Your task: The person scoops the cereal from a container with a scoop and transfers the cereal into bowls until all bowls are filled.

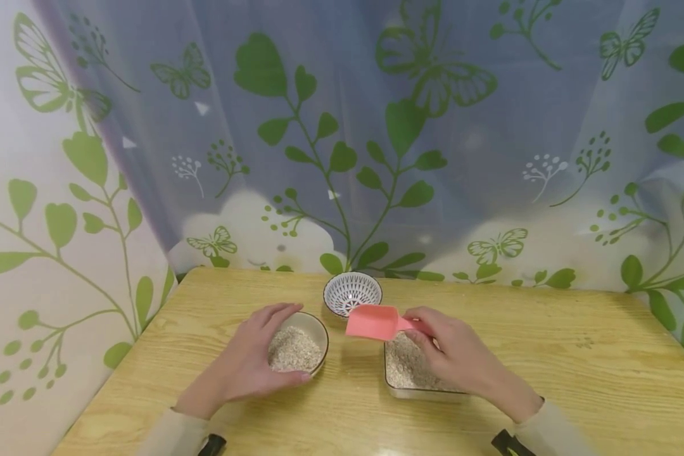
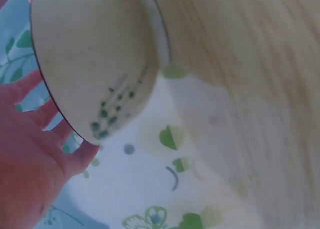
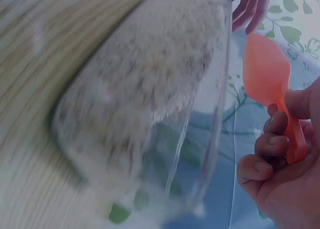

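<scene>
My left hand [image 1: 245, 364] holds a cream bowl [image 1: 315, 326] by its side, fingers at the far edge and thumb at the near edge. Pale flakes, like oats [image 1: 294, 351], lie inside it. In the left wrist view, the bowl's outer wall [image 2: 95, 54] shows, with fingers along the rim. A pink scoop [image 1: 372, 322] is gripped by its handle in my right hand [image 1: 462, 358]; no flakes show in it. The scoop is above the left edge of a rectangular clear-walled container [image 1: 424, 394], which holds more flakes [image 3: 145, 59]. My right hand partly covers that container in the head view.
A small black-and-white patterned bowl [image 1: 342, 292] stands at the back of the wooden table [image 1: 576, 354], partly behind the scoop. A curtain [image 1: 342, 158] with green leaves and butterflies hangs along the back and left edges.
</scene>
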The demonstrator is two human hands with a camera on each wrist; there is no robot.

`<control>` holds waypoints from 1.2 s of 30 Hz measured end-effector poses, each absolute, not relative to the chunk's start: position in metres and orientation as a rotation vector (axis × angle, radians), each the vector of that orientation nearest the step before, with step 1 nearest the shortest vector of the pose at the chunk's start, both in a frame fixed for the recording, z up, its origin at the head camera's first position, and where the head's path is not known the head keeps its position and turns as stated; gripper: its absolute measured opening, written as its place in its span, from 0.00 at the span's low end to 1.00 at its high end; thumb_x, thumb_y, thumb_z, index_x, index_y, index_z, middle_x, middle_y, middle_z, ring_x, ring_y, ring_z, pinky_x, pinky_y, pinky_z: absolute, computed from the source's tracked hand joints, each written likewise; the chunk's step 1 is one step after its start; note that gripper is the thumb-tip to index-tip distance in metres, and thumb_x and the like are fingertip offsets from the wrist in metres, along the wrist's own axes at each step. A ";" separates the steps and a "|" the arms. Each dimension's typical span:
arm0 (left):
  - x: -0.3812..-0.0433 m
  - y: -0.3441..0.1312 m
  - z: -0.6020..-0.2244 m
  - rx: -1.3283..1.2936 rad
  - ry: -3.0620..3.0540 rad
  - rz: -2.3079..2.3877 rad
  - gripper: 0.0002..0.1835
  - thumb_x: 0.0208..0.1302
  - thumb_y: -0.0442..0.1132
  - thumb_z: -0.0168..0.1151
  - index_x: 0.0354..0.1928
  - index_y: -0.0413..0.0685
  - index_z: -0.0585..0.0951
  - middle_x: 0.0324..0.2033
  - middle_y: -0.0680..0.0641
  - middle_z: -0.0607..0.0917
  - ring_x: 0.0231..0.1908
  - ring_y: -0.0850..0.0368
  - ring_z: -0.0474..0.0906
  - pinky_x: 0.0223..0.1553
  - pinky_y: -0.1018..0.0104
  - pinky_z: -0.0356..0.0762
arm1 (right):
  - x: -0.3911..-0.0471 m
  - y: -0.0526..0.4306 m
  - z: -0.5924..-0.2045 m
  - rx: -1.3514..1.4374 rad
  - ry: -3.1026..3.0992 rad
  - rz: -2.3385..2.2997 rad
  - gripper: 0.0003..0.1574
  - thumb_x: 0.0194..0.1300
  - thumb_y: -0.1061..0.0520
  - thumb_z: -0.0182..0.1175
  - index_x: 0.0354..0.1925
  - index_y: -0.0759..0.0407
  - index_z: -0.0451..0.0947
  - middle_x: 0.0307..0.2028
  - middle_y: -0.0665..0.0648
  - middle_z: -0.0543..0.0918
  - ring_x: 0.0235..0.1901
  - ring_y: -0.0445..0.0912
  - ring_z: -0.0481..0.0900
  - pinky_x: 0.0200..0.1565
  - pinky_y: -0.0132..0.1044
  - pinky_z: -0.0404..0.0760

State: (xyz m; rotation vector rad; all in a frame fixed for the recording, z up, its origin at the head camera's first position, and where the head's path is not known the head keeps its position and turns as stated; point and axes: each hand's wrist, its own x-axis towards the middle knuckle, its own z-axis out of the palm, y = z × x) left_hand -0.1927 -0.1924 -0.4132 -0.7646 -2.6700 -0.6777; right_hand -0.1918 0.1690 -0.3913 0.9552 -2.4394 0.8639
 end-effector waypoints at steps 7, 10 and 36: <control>-0.189 -0.181 -0.404 -0.831 -2.639 -0.620 0.57 0.47 0.74 0.72 0.78 0.61 0.63 0.71 0.48 0.71 0.70 0.45 0.69 0.66 0.33 0.69 | -0.187 0.194 -0.392 0.973 -2.432 0.877 0.12 0.69 0.66 0.63 0.48 0.55 0.81 0.28 0.40 0.77 0.25 0.28 0.67 0.26 0.25 0.73; -0.188 -0.177 -0.402 -0.865 -2.626 -0.613 0.56 0.47 0.74 0.72 0.77 0.59 0.64 0.70 0.48 0.72 0.69 0.45 0.70 0.65 0.34 0.70 | -0.184 0.201 -0.394 0.985 -2.419 0.864 0.11 0.68 0.67 0.63 0.46 0.54 0.81 0.26 0.40 0.75 0.24 0.27 0.64 0.25 0.24 0.71; -0.181 -0.105 -0.399 -1.111 -2.751 -0.755 0.60 0.49 0.75 0.70 0.80 0.66 0.54 0.75 0.51 0.66 0.73 0.51 0.64 0.71 0.43 0.68 | -0.173 0.258 -0.408 1.050 -2.541 0.464 0.22 0.59 0.65 0.71 0.53 0.57 0.85 0.42 0.49 0.89 0.36 0.39 0.85 0.35 0.36 0.85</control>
